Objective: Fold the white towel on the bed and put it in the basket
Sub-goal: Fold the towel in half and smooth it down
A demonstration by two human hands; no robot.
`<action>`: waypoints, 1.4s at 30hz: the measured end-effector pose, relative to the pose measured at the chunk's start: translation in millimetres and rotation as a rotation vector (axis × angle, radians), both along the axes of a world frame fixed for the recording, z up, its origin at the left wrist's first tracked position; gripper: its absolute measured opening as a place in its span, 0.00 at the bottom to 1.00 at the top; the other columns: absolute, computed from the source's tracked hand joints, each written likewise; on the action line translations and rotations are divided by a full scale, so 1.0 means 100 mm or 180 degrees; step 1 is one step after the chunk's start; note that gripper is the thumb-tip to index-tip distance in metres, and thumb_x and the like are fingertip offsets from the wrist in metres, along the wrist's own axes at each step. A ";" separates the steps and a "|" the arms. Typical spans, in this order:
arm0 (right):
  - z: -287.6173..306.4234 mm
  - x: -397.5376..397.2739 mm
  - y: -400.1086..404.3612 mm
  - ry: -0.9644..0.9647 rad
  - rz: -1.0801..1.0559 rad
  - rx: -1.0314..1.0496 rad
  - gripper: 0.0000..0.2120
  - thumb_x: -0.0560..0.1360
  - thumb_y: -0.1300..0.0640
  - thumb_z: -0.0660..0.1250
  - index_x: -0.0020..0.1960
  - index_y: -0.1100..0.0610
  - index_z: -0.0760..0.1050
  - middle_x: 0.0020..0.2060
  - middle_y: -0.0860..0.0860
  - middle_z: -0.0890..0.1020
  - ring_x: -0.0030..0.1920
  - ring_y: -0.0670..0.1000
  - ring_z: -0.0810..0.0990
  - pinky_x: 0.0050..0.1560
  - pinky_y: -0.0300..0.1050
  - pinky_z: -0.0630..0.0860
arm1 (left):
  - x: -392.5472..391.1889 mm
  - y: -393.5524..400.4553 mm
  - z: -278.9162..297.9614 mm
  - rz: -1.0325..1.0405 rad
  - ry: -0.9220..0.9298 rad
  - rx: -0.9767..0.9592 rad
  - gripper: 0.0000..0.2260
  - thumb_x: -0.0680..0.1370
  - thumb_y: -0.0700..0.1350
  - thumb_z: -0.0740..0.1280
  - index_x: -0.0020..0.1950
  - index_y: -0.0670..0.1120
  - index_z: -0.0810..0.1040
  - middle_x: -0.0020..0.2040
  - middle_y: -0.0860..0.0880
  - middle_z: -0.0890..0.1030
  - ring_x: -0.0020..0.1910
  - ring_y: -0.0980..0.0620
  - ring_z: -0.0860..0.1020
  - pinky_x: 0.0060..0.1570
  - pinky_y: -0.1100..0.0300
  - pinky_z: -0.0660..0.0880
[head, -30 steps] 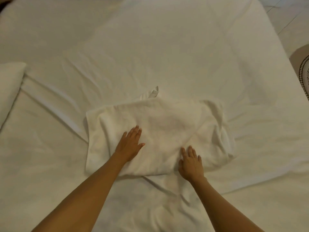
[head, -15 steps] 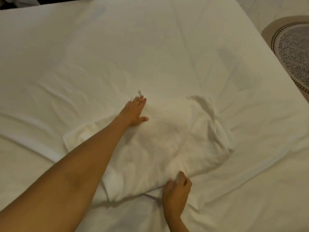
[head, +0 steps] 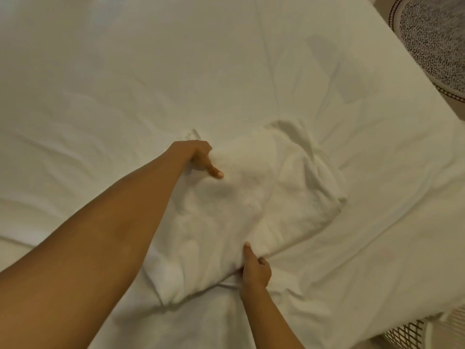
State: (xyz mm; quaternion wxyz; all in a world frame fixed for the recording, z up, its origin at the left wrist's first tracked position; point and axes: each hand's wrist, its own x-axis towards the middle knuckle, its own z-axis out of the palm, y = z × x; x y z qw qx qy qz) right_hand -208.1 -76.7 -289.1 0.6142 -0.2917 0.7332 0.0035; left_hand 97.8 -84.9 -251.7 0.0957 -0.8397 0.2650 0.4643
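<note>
The white towel (head: 241, 210) lies folded and rumpled on the white bed sheet (head: 125, 84), in the middle of the head view. My left hand (head: 200, 157) grips the towel's far edge, fingers curled under it and thumb pointing down on top. My right hand (head: 255, 269) pinches the towel's near edge, thumb on top and fingers tucked beneath. A corner of the basket (head: 412, 335), with a gold wire mesh wall, shows at the bottom right beside the bed.
The bed's right edge runs diagonally down the right side. Beyond it, on the floor at the top right, lies a round patterned rug (head: 432, 39). The sheet is creased around the towel.
My left hand went from flat on the towel to curled around its far edge. My right hand closed on the near edge. The view has shifted right, bringing the basket corner into sight.
</note>
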 end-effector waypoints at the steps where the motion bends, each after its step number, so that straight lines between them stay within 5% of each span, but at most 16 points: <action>1: -0.01 -0.02 -0.02 -0.0186 -0.0077 0.0224 0.21 0.69 0.53 0.74 0.55 0.63 0.74 0.51 0.57 0.80 0.51 0.59 0.79 0.55 0.53 0.77 | 0.02 0.00 0.01 -0.0091 0.0018 0.0144 0.54 0.47 0.75 0.72 0.67 0.49 0.72 0.61 0.49 0.78 0.55 0.45 0.80 0.60 0.48 0.75; 7: 0.03 -0.06 -0.12 -0.1038 -0.0356 0.1139 0.16 0.71 0.58 0.71 0.56 0.63 0.75 0.53 0.59 0.82 0.54 0.59 0.79 0.56 0.54 0.77 | -0.12 -0.06 0.13 -0.0517 0.0189 0.0603 0.37 0.54 0.66 0.78 0.55 0.45 0.79 0.52 0.49 0.81 0.51 0.46 0.80 0.56 0.52 0.77; 13: 0.28 -0.04 -0.17 -0.1461 -0.0621 0.1381 0.08 0.77 0.60 0.62 0.53 0.62 0.76 0.49 0.58 0.82 0.53 0.60 0.77 0.65 0.61 0.69 | -0.14 -0.02 0.36 -0.0360 0.0059 0.0224 0.40 0.52 0.68 0.74 0.58 0.49 0.79 0.56 0.51 0.80 0.55 0.46 0.79 0.60 0.49 0.75; 16: 0.40 -0.08 -0.24 -0.1492 -0.0522 0.1141 0.06 0.78 0.61 0.62 0.51 0.61 0.76 0.47 0.57 0.82 0.50 0.57 0.78 0.62 0.55 0.72 | -0.05 0.04 0.65 -0.0036 0.0133 0.0055 0.35 0.59 0.65 0.75 0.60 0.48 0.76 0.56 0.50 0.78 0.56 0.45 0.78 0.62 0.48 0.74; 20: 0.56 -0.03 -0.47 -0.1541 -0.0314 0.0723 0.05 0.77 0.63 0.64 0.51 0.60 0.77 0.40 0.52 0.85 0.43 0.52 0.82 0.40 0.44 0.82 | 0.04 0.27 0.99 0.0492 0.0527 -0.0215 0.36 0.53 0.65 0.76 0.55 0.48 0.78 0.57 0.48 0.82 0.53 0.46 0.81 0.61 0.47 0.75; 26: 1.03 0.33 -0.95 -0.1417 0.0410 0.0093 0.23 0.72 0.57 0.71 0.64 0.62 0.74 0.59 0.56 0.80 0.57 0.58 0.79 0.60 0.56 0.75 | 0.10 0.74 1.44 0.1478 0.0533 -0.0991 0.42 0.56 0.67 0.76 0.62 0.44 0.76 0.59 0.48 0.80 0.57 0.46 0.79 0.61 0.52 0.75; 29: 1.37 0.56 -1.09 -0.1121 0.0782 -0.0540 0.29 0.69 0.55 0.75 0.66 0.64 0.70 0.60 0.55 0.78 0.58 0.59 0.77 0.61 0.57 0.75 | 0.07 0.95 1.74 0.1858 0.0543 -0.1550 0.29 0.62 0.61 0.75 0.56 0.46 0.79 0.51 0.49 0.83 0.52 0.47 0.81 0.45 0.59 0.77; 32: 1.76 0.80 -1.15 -0.1196 0.1101 -0.1190 0.31 0.68 0.57 0.76 0.66 0.63 0.68 0.60 0.56 0.76 0.57 0.58 0.76 0.61 0.52 0.74 | 0.07 1.17 1.97 0.2131 0.0341 -0.2071 0.24 0.61 0.62 0.74 0.51 0.51 0.80 0.51 0.50 0.82 0.52 0.47 0.81 0.41 0.61 0.75; 35: 2.22 1.05 -1.21 -0.1503 0.1396 -0.1533 0.35 0.68 0.57 0.76 0.69 0.54 0.62 0.60 0.54 0.70 0.58 0.54 0.72 0.63 0.50 0.71 | 0.12 1.34 2.20 0.2309 0.0103 -0.2257 0.24 0.64 0.60 0.75 0.54 0.49 0.79 0.56 0.46 0.81 0.54 0.45 0.79 0.48 0.57 0.75; 37: 2.52 1.24 -1.27 -0.1651 0.1824 -0.1792 0.26 0.71 0.56 0.73 0.66 0.51 0.68 0.61 0.53 0.70 0.60 0.54 0.71 0.63 0.49 0.71 | 0.15 1.42 2.39 0.2629 -0.0298 -0.2361 0.31 0.69 0.57 0.73 0.66 0.44 0.71 0.66 0.43 0.75 0.60 0.43 0.75 0.57 0.52 0.73; 40: 2.91 1.52 -1.34 -0.1871 0.2210 -0.1874 0.09 0.74 0.56 0.69 0.54 0.51 0.79 0.59 0.52 0.77 0.58 0.53 0.75 0.60 0.49 0.74 | 0.15 1.55 2.67 0.2694 -0.0661 -0.2778 0.40 0.74 0.54 0.69 0.78 0.53 0.49 0.79 0.47 0.54 0.75 0.42 0.58 0.72 0.46 0.61; 42: 3.03 1.67 -1.33 -0.1938 0.2457 -0.1563 0.07 0.76 0.56 0.66 0.52 0.50 0.80 0.57 0.52 0.79 0.58 0.53 0.76 0.62 0.51 0.74 | 0.10 1.68 2.75 0.2375 -0.0421 -0.2967 0.29 0.77 0.52 0.65 0.76 0.58 0.57 0.78 0.50 0.58 0.76 0.45 0.58 0.72 0.48 0.62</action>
